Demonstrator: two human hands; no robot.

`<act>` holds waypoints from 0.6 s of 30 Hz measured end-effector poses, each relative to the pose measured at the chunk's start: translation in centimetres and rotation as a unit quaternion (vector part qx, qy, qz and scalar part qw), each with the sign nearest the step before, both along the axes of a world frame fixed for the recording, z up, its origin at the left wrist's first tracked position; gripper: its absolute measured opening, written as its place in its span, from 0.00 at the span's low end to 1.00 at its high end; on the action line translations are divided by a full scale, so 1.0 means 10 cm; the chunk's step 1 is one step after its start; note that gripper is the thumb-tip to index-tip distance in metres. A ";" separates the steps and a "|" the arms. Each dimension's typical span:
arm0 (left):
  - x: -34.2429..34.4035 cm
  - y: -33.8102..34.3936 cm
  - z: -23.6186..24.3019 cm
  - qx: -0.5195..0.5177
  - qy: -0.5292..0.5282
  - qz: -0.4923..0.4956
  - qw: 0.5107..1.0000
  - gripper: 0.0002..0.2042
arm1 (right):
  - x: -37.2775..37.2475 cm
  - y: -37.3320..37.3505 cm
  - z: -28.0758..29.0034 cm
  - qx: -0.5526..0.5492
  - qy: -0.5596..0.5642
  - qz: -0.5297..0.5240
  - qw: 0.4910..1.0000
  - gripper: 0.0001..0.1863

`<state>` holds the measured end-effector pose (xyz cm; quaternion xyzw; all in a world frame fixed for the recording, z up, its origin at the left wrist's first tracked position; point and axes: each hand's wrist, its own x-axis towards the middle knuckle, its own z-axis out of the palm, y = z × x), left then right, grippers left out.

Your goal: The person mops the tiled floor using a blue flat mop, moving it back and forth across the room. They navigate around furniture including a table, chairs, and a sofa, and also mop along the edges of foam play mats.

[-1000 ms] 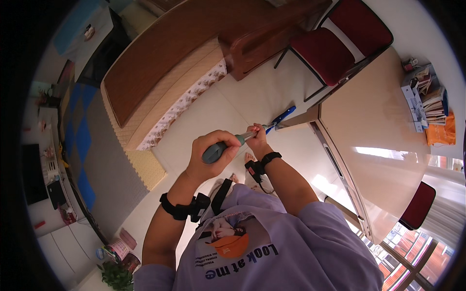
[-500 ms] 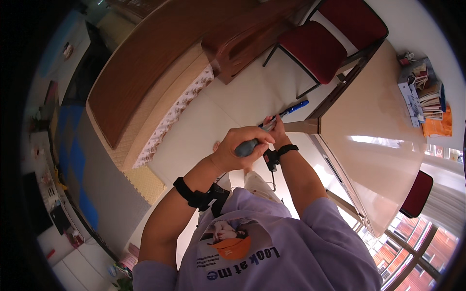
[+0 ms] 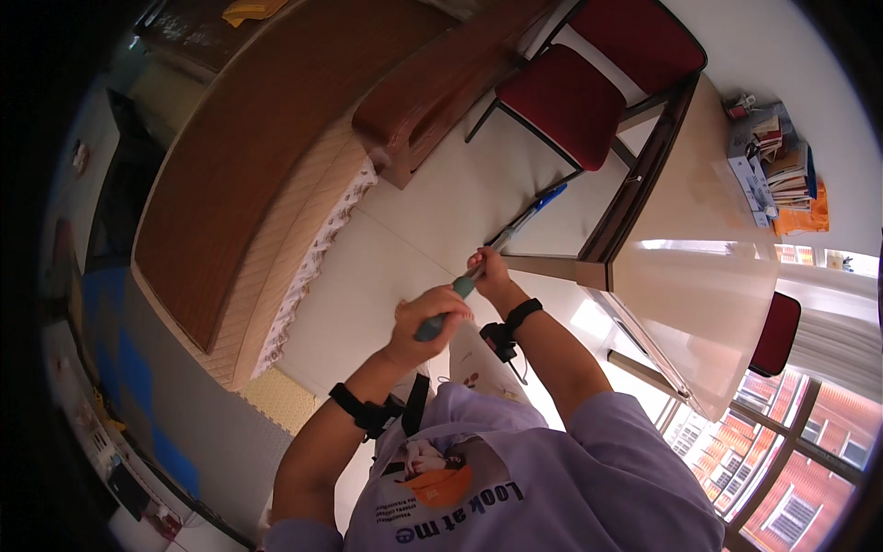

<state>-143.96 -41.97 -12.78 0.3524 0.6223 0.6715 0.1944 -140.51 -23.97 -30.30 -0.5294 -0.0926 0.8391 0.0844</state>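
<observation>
Step in hand: you appear to be guiding a long, slim pole with a grey-green grip and pale, metallic-looking shaft (image 3: 463, 286) two-handed over the floor.
Left hand (image 3: 412, 318): you are wrapping it around the upper grip, fingers closed.
Right hand (image 3: 494, 269): you are grasping the shaft lower down.
Pole position: slanting away from you, its flat-looking blue head (image 3: 553, 195) lying low, near the red chair's leg; floor contact is not telling clearly.
Next move: probably calling for a firm double hold and care beside the squared, light-brown table leg (image 3: 552, 268).
Floor (image 3: 395, 256): pale, smooth tiles showing thin joints.
Table (image 3: 685, 198): cream, glossy top reflecting window light.
Chair (image 3: 563, 106): dark-red padding resting on a slim black frame.
Couch-like piece (image 3: 230, 198): brown surface, ribbed beige edging, patterned frill hanging below.
</observation>
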 end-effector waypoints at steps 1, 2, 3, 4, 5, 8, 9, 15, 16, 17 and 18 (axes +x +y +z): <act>-0.01 0.08 -0.08 0.009 0.013 -0.018 1.000 0.06 | 0.01 0.11 -0.04 0.006 0.017 0.007 1.000 0.08; 0.00 0.19 -0.16 0.018 0.011 -0.060 0.998 0.07 | 0.03 0.26 -0.07 0.019 0.026 0.006 0.999 0.09; 0.00 0.30 -0.23 0.011 0.016 -0.078 0.997 0.08 | 0.05 0.41 -0.10 0.037 0.012 -0.010 0.999 0.09; 0.00 0.44 -0.32 0.022 0.001 -0.080 0.997 0.08 | 0.04 0.56 -0.15 0.037 0.011 -0.002 0.999 0.10; -0.01 0.59 -0.40 0.022 -0.013 -0.087 0.996 0.08 | 0.01 0.73 -0.20 0.053 -0.010 -0.013 0.998 0.10; -0.02 0.94 -0.62 0.025 -0.031 -0.051 0.998 0.08 | -0.04 1.15 -0.36 0.055 -0.012 0.020 0.998 0.10; -0.02 1.06 -0.67 0.023 -0.041 -0.036 0.998 0.08 | -0.08 1.27 -0.42 0.061 -0.045 0.005 0.997 0.10; -0.17 1.63 -0.91 0.067 -0.033 -0.031 0.997 0.09 | -0.17 1.86 -0.64 0.053 -0.065 -0.061 0.995 0.09; -0.24 1.74 -0.96 0.076 -0.024 -0.037 0.996 0.09 | -0.20 1.95 -0.67 0.068 -0.057 -0.062 0.994 0.09; -0.31 1.82 -1.00 0.085 -0.017 -0.039 0.995 0.09 | -0.22 2.03 -0.71 0.076 -0.043 -0.060 0.994 0.09; -0.38 1.90 -1.04 0.071 -0.038 -0.050 0.995 0.09 | -0.27 2.13 -0.75 0.086 -0.032 -0.065 0.994 0.09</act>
